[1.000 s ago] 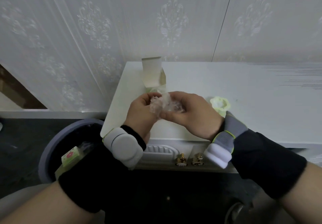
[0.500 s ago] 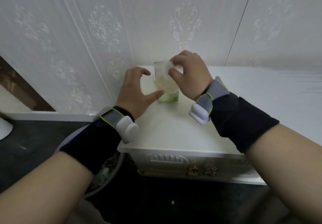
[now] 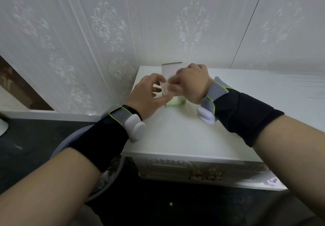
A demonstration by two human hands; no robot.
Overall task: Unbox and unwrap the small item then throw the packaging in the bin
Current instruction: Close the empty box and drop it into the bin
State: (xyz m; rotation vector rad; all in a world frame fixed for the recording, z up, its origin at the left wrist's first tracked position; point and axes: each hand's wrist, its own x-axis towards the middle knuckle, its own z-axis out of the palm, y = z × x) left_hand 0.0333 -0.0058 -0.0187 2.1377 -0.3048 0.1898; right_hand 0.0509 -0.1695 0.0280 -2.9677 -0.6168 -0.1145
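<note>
A small white-and-green carton (image 3: 176, 102) stands upright at the back left of the white cabinet top (image 3: 175, 131), its top flap (image 3: 171, 69) raised. My right hand (image 3: 192, 83) is at the carton's open top, pinching a crumpled clear plastic wrap (image 3: 166, 87) against the opening. My left hand (image 3: 148, 95) cups the carton's left side, with the thumb on its front lower corner and the fingers curled beside the wrap. The small unwrapped item is not visible; my right forearm covers that part of the top.
A round grey bin (image 3: 70, 142) stands on the dark floor to the cabinet's left, mostly hidden under my left forearm. The patterned wall is right behind the carton. Brass drawer handles (image 3: 205, 176) show on the cabinet front.
Both hands moved from the cabinet's front edge back to the carton. My right hand carried the wrap to its open top, and my left hand closed in on the carton's side.
</note>
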